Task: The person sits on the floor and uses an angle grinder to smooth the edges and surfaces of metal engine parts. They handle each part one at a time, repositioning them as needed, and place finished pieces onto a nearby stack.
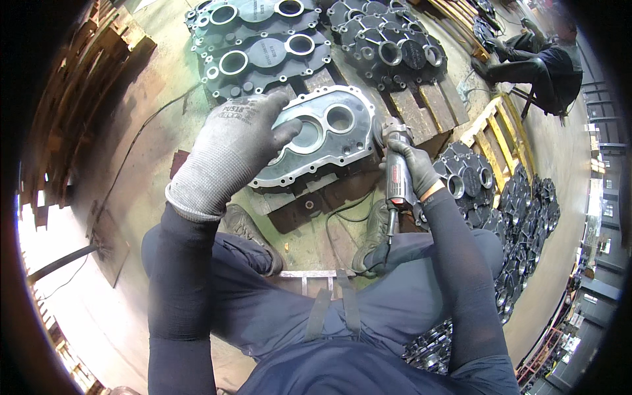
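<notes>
A bright bare-metal housing cover (329,135) with two round openings and a rim of bolt holes lies on a wooden pallet (428,99) in front of me. My left hand (230,148), in a grey knit glove, rests flat on the cover's left end and holds it down. In my right hand (413,168), in a dark glove, I grip a hand-held angle grinder (397,172). Its head touches the cover's right edge. A cable runs from the grinder down past my knees.
Dark grey covers (263,49) of the same kind lie on the pallet beyond, and more (388,46) to the right. Another stack (520,217) fills the floor at my right. A second person (546,66) sits at the far right by a yellow pallet (500,125).
</notes>
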`<action>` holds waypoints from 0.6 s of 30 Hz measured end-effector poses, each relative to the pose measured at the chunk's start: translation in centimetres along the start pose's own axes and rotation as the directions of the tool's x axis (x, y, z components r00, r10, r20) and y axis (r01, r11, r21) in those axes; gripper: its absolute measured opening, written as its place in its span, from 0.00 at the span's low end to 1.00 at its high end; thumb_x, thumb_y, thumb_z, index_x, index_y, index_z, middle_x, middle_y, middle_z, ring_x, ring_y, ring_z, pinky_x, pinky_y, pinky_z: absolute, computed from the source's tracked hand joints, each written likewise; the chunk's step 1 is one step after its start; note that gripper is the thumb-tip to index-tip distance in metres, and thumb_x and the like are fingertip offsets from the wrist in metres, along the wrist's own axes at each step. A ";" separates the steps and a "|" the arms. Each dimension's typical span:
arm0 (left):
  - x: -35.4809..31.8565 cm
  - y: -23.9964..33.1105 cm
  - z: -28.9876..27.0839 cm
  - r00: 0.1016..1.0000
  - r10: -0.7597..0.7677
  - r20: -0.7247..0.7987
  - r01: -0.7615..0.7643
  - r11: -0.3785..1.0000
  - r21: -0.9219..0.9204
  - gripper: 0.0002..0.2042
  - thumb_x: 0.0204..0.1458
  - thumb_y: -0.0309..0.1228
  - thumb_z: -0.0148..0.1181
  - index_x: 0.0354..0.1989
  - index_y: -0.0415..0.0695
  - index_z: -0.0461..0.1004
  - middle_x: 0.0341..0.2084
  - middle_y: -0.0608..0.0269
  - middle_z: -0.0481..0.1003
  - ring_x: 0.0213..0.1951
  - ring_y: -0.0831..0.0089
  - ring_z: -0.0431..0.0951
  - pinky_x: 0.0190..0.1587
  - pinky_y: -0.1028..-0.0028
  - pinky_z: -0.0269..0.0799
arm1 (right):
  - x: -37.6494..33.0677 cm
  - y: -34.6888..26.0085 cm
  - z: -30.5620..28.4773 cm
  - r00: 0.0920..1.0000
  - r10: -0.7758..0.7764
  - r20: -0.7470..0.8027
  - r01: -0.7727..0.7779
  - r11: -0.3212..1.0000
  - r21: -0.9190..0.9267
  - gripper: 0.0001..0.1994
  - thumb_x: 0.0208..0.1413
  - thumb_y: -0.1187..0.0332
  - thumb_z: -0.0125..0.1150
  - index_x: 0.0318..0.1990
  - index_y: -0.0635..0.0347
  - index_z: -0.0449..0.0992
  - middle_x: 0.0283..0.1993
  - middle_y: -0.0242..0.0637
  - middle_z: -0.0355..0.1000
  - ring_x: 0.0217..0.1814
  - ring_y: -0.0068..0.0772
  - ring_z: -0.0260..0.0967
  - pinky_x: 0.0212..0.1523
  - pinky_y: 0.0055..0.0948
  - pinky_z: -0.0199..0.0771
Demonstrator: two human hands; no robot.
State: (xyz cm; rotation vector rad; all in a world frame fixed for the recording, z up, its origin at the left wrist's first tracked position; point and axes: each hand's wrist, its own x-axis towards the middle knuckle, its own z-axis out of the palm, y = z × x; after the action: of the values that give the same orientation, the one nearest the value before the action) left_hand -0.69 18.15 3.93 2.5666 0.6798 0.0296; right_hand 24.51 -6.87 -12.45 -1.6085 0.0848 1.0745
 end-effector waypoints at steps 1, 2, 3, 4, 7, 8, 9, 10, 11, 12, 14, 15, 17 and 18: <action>-0.2 -0.2 -0.3 1.000 0.000 -0.007 0.000 1.000 0.010 0.21 0.63 0.41 0.62 0.59 0.41 0.76 0.46 0.48 0.82 0.49 0.56 0.84 0.51 0.61 0.79 | 0.2 -0.2 0.5 1.000 -0.001 0.003 0.001 1.000 0.004 0.25 0.55 0.60 0.73 0.51 0.74 0.75 0.37 0.50 0.80 0.29 0.43 0.83 0.30 0.35 0.86; -0.4 -0.4 -0.5 1.000 0.002 -0.013 -0.001 1.000 0.020 0.21 0.63 0.41 0.62 0.59 0.41 0.76 0.47 0.48 0.82 0.49 0.55 0.84 0.51 0.61 0.79 | 0.3 -0.4 1.0 1.000 0.011 0.003 -0.011 1.000 0.005 0.25 0.55 0.60 0.73 0.51 0.74 0.74 0.36 0.50 0.80 0.29 0.43 0.83 0.30 0.35 0.86; -0.5 -0.6 -0.8 1.000 -0.013 -0.006 0.013 1.000 0.003 0.21 0.62 0.40 0.62 0.58 0.40 0.76 0.47 0.48 0.82 0.49 0.54 0.84 0.51 0.60 0.78 | 0.4 -0.7 1.4 1.000 0.024 0.002 -0.024 1.000 0.006 0.26 0.55 0.60 0.73 0.51 0.74 0.74 0.36 0.49 0.80 0.29 0.43 0.83 0.30 0.36 0.87; -0.5 -0.8 -0.9 1.000 0.000 -0.012 0.000 1.000 0.011 0.21 0.62 0.40 0.62 0.58 0.40 0.76 0.47 0.48 0.82 0.49 0.54 0.84 0.52 0.60 0.78 | 0.3 -1.0 1.6 0.999 0.035 -0.007 -0.035 0.999 0.007 0.26 0.55 0.60 0.73 0.51 0.74 0.74 0.35 0.49 0.80 0.28 0.44 0.82 0.30 0.36 0.87; -0.3 -1.5 -0.8 0.999 0.035 -0.026 -0.034 0.999 0.031 0.22 0.62 0.41 0.62 0.58 0.40 0.76 0.47 0.48 0.82 0.49 0.54 0.83 0.52 0.60 0.78 | 1.3 -1.2 2.0 1.000 0.016 0.005 -0.016 1.000 0.010 0.26 0.56 0.59 0.73 0.52 0.73 0.74 0.35 0.48 0.79 0.29 0.44 0.82 0.30 0.36 0.87; -0.2 -1.7 -0.9 0.999 0.031 -0.020 -0.031 0.999 0.025 0.22 0.62 0.42 0.62 0.58 0.40 0.76 0.47 0.48 0.82 0.49 0.54 0.83 0.52 0.60 0.78 | 1.5 -1.5 2.2 1.000 0.016 0.003 -0.016 1.000 0.011 0.26 0.56 0.60 0.73 0.52 0.73 0.74 0.36 0.49 0.79 0.29 0.44 0.83 0.30 0.36 0.87; -0.1 -1.7 -1.0 0.999 0.032 -0.012 -0.032 0.999 0.020 0.22 0.62 0.42 0.62 0.58 0.40 0.76 0.47 0.48 0.82 0.49 0.53 0.83 0.52 0.60 0.77 | 1.6 -1.5 2.4 1.000 0.007 0.014 -0.008 1.000 0.013 0.25 0.56 0.60 0.73 0.52 0.72 0.74 0.36 0.48 0.79 0.29 0.44 0.82 0.30 0.36 0.87; 0.3 -1.3 -0.9 0.999 0.043 -0.002 -0.043 0.999 0.011 0.22 0.62 0.42 0.62 0.58 0.40 0.76 0.47 0.47 0.82 0.49 0.53 0.83 0.52 0.59 0.77 | 1.5 -1.6 2.5 1.000 -0.004 0.014 0.004 1.000 0.017 0.25 0.56 0.60 0.73 0.52 0.72 0.74 0.37 0.48 0.79 0.29 0.44 0.82 0.30 0.36 0.87; 0.6 -0.6 -0.9 0.999 0.045 0.008 -0.045 0.999 0.012 0.21 0.62 0.40 0.62 0.59 0.40 0.76 0.48 0.47 0.81 0.49 0.53 0.83 0.52 0.59 0.77 | 2.0 -1.3 1.7 0.998 -0.025 0.054 0.021 0.996 0.085 0.24 0.56 0.61 0.73 0.52 0.69 0.74 0.36 0.45 0.78 0.30 0.41 0.82 0.31 0.36 0.87; 0.6 -0.3 -0.9 0.999 0.055 -0.003 -0.055 0.999 0.002 0.21 0.62 0.40 0.63 0.59 0.40 0.76 0.48 0.47 0.81 0.49 0.53 0.83 0.52 0.59 0.77 | 3.6 0.0 0.8 0.987 -0.130 0.092 0.118 0.984 0.130 0.25 0.56 0.56 0.72 0.51 0.66 0.73 0.39 0.40 0.77 0.32 0.38 0.81 0.38 0.37 0.88; 0.3 -0.5 -0.7 0.994 0.104 -0.036 -0.105 0.994 -0.034 0.21 0.61 0.39 0.63 0.59 0.40 0.76 0.48 0.47 0.81 0.49 0.53 0.83 0.52 0.59 0.77 | 3.0 -1.9 2.6 0.993 -0.032 0.115 0.035 0.999 -0.025 0.19 0.56 0.58 0.72 0.49 0.61 0.76 0.34 0.36 0.76 0.30 0.31 0.78 0.33 0.31 0.84; 0.3 -0.5 -0.4 0.991 0.120 -0.061 -0.122 0.992 -0.029 0.21 0.61 0.38 0.64 0.59 0.40 0.76 0.48 0.47 0.82 0.48 0.54 0.83 0.52 0.60 0.77 | 4.4 -1.7 2.1 0.989 -0.001 0.150 -0.001 1.000 0.014 0.18 0.57 0.60 0.71 0.49 0.59 0.76 0.33 0.34 0.77 0.29 0.28 0.77 0.32 0.29 0.82; 0.6 -1.0 0.5 0.991 0.108 -0.074 -0.115 0.989 -0.090 0.20 0.61 0.37 0.64 0.60 0.41 0.76 0.46 0.48 0.82 0.46 0.55 0.84 0.50 0.62 0.77 | 7.9 -0.7 2.2 0.994 -0.110 0.017 0.111 0.992 -0.060 0.20 0.53 0.64 0.74 0.51 0.58 0.76 0.36 0.35 0.77 0.29 0.29 0.77 0.31 0.32 0.81; 0.7 -1.0 0.9 0.997 0.065 -0.046 -0.071 0.987 -0.145 0.20 0.62 0.36 0.64 0.60 0.42 0.76 0.46 0.48 0.82 0.45 0.57 0.84 0.50 0.62 0.78 | 9.4 0.0 1.7 0.985 -0.163 -0.059 0.156 0.982 -0.105 0.22 0.51 0.66 0.76 0.52 0.58 0.76 0.37 0.36 0.77 0.29 0.30 0.76 0.31 0.33 0.81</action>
State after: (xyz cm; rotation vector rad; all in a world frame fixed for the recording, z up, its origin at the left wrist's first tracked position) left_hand -0.43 18.82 2.60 2.4526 0.5822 0.1494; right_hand 28.95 -1.15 -18.61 -1.7113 -0.0531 0.9129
